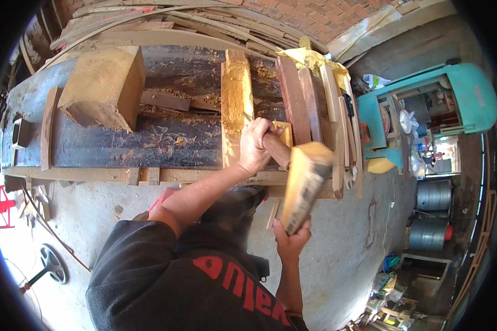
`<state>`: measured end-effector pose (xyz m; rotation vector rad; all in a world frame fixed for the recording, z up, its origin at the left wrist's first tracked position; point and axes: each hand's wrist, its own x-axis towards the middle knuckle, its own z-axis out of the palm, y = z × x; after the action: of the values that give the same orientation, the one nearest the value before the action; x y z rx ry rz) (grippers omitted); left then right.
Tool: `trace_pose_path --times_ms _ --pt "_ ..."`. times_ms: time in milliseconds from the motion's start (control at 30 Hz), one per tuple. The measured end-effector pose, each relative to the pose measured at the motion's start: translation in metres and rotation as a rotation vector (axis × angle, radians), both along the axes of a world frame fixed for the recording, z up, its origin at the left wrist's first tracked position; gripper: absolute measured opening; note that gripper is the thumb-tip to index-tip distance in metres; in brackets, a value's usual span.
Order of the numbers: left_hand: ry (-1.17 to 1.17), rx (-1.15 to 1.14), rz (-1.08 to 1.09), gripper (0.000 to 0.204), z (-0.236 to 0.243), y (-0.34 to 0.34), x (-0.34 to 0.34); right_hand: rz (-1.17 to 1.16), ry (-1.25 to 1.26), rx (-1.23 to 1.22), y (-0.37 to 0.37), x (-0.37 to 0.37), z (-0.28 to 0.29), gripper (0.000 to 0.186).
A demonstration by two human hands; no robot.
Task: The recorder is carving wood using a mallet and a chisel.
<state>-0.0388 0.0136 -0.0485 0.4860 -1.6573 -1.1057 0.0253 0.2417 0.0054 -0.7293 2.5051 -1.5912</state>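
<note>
My left hand (254, 148) is wrapped round a chisel with a thick wooden handle (276, 150). Its metal tip shows just past my fingers, against a yellow wooden beam (236, 94) that lies across the dark workbench. Chipped, rough patches mark the beam's upper face. In my right hand (292, 240), the lower end of a long wooden block (303, 185) is gripped; motion blurs the block. Its top end is close beside the butt of the chisel handle; I cannot tell whether they touch. A small yellow wood piece (283, 135) sits behind the handle.
A large squared timber block (102, 85) stands on the dark, chip-strewn bench (176, 140) at left. Reddish boards (294, 99) and pale strips lie right of the beam. Beyond them stands a teal machine (475, 99). Long planks are stacked along the brick wall.
</note>
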Motion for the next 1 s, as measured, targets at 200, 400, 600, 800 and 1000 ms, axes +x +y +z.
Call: trace_pose_path --times_ms 200,400,600,800,1000 --pt "0.039 -0.002 0.021 0.025 -0.006 0.009 0.006 0.124 0.219 0.115 0.02 -0.004 -0.012 0.034" --pt "0.08 0.044 0.014 0.025 -0.015 0.01 0.008 0.099 0.074 -0.076 0.015 0.009 0.004 0.026" --pt "0.142 0.084 0.033 0.025 -0.018 0.013 0.003 -0.013 -0.023 0.12 0.011 -0.003 -0.013 0.037" --pt "0.027 0.028 0.086 0.027 -0.018 0.015 0.006 0.248 0.473 0.111 0.034 -0.009 -0.021 0.044" --pt "0.01 0.03 0.085 0.028 -0.02 0.012 0.007 -0.044 -0.017 -0.108 0.009 0.004 0.003 0.043"
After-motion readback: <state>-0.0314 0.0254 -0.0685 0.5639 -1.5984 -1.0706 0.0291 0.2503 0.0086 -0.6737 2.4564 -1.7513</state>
